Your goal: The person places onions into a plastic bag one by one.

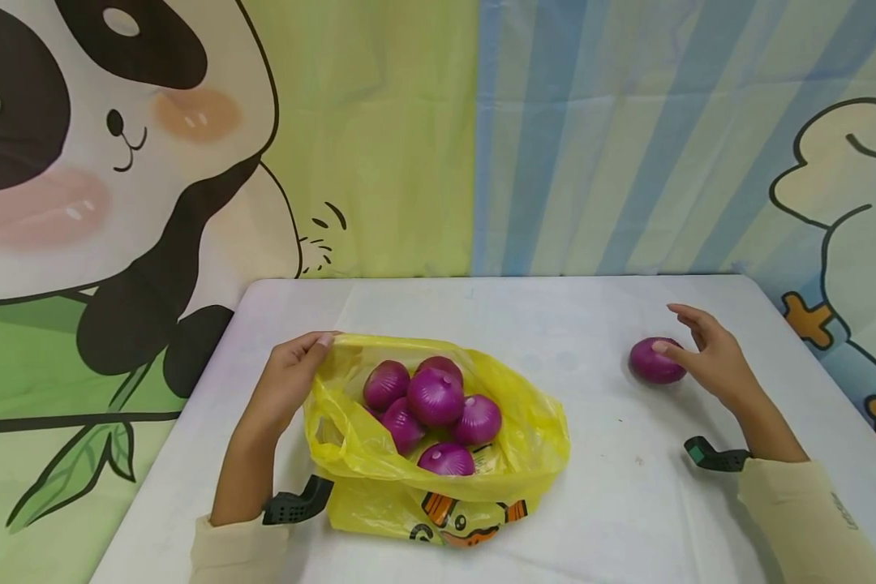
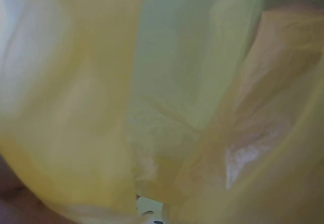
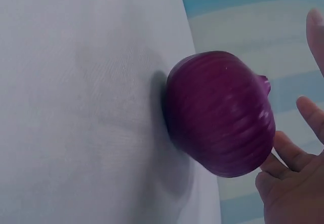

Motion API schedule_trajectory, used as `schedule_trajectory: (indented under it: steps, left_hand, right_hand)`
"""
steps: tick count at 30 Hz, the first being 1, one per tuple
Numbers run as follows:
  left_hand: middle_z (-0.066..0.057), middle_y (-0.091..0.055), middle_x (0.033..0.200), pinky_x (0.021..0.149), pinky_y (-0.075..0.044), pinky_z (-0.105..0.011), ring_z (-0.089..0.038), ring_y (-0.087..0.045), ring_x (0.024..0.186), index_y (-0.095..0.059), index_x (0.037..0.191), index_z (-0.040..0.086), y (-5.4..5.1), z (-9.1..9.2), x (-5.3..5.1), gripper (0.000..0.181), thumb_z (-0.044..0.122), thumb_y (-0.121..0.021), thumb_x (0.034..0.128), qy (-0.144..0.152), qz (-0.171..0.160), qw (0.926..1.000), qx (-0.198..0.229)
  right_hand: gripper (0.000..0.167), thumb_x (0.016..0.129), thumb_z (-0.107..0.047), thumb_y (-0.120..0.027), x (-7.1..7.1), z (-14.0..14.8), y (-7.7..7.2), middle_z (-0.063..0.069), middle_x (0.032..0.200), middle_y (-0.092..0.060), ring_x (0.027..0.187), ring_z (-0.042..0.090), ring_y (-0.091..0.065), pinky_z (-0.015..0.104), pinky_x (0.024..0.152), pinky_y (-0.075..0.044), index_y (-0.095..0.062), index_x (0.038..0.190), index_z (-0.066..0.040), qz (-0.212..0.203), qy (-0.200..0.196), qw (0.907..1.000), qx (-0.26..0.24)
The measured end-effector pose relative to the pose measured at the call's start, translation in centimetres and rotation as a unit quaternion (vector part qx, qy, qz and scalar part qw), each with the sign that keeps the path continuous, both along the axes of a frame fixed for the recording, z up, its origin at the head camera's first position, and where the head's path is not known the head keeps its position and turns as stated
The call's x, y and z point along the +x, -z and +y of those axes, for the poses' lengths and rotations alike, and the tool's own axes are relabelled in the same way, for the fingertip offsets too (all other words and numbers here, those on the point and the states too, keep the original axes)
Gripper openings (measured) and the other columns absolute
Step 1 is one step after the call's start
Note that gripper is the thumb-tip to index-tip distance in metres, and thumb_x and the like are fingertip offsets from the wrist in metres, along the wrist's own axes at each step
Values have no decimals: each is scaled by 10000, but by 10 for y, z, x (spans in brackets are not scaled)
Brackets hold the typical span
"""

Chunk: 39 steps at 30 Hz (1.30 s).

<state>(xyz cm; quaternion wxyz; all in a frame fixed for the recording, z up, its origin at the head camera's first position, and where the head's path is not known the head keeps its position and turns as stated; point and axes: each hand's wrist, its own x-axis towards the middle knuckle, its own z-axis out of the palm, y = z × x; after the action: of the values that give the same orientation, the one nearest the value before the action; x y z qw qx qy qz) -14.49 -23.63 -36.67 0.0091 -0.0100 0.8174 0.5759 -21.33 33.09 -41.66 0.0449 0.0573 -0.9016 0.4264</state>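
Note:
A yellow plastic bag [image 1: 540, 426] lies with its mouth spread, and several purple onions [image 1: 435, 397] sit inside. At the bag's left rim my left hand [image 1: 286, 381] pinches the plastic between thumb and fingers. Blurred yellow film [image 2: 86, 107] fills most of the left wrist view and hides the fingers. On the table's right side lies a single purple onion [image 1: 653, 362], also large in the right wrist view [image 3: 220, 112]. My right hand [image 1: 717, 357] is beside it, fingers spread and thumb overlapping it in the head view; I cannot tell whether they touch.
A white-covered table [image 1: 599, 503] carries everything. Behind it hangs a printed curtain [image 1: 387, 162] with a panda on the left and blue stripes on the right. A dark camera device [image 1: 299, 500] is strapped on the left wrist, another [image 1: 715, 456] on the right.

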Motion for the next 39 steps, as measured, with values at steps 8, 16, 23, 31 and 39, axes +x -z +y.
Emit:
schedule_trajectory:
  steps: [8,16,23,31,39]
  left_hand:
    - [-157,-604,1181,845,-495,-218,-255,-572,1006,-600,1269,-6,-1,1,1,488,395,-445,1036,40,42,10000,26]
    - [-156,-596,1200,858,-488,-209,-243,-564,1028,-593,1280,-6,-2,1,3,484,386,-443,1039,40,-11,10000,61]
    - [-158,-596,1203,858,-487,-211,-237,-565,1028,-593,1280,-9,-2,0,2,477,375,-439,1042,94,36,9999,92]
    - [-156,-594,1210,867,-478,-212,-234,-557,1041,-594,1278,-12,-1,0,2,480,376,-439,1043,125,62,9999,91]
    - [-157,-593,1213,873,-477,-207,-237,-557,1047,-593,1277,-13,-1,0,1,482,378,-436,1043,96,-6,9999,79]
  right_hand:
    - [852,908,-305,-709,-1,2,11,331,1533,-152,1393,513,-119,630,1057,-162,-190,1555,-108,-435,-169,9988,-157]
    - [871,882,-387,-721,-2,-1,18,359,1489,-215,1302,598,-231,707,904,-352,-222,1545,-123,-804,-130,9966,124]
    - [641,892,-424,-698,-1,-4,23,334,1423,-345,1228,566,-335,659,890,-414,-492,1369,-49,-763,-180,9963,355]
    - [630,886,-423,-706,1,-14,20,323,1417,-361,1225,567,-335,654,879,-429,-513,1359,-55,-729,-192,9967,315]
    - [622,882,-413,-713,2,-26,11,289,1414,-390,1228,544,-350,636,855,-459,-517,1371,-81,-609,-308,9971,330]
